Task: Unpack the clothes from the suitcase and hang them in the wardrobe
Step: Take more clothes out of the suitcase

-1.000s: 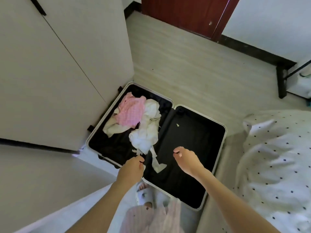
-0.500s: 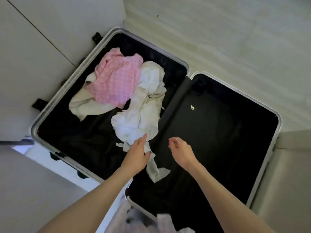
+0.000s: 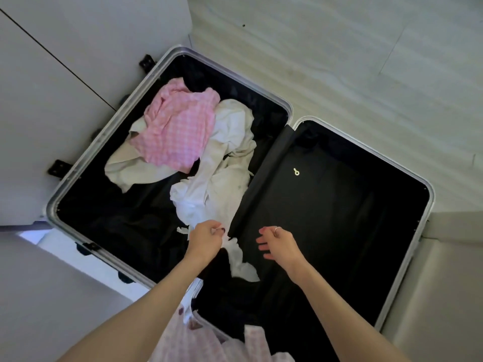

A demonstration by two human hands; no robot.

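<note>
- No brand, label or readable writing anywhere on the suitcase [image 3: 104, 142], only a small pale ring-shaped tag [image 3: 296, 171] on the black lining of the right half.
- Lying open flat on the floor [image 3: 339, 61], silver rim all round, both halves lined in black.
- In the left half: pink checked garment [image 3: 177, 126] on top of a cream garment [image 3: 130, 168], with a crumpled white garment [image 3: 222, 165] just to their right, its tail trailing over the centre hinge toward the near edge.
- Left hand [image 3: 206, 240], half a second ago lying flat on the white garment with fingers straight, now curled and pinching its near end.
- Right hand [image 3: 278, 244] still hovering over the bare right half, fingers loosely spread and holding nothing, a ring on one finger; slightly more opened than before.
- Clothes otherwise in the same places as before; camera a little closer.
- Pale wood-grain floor on the far right; closed wardrobe [image 3: 65, 87] doors on the left, touching or nearly touching the suitcase rim, hard to tell which.
- Pink patterned clothing [image 3: 209, 346] of the person at the near edge.
</note>
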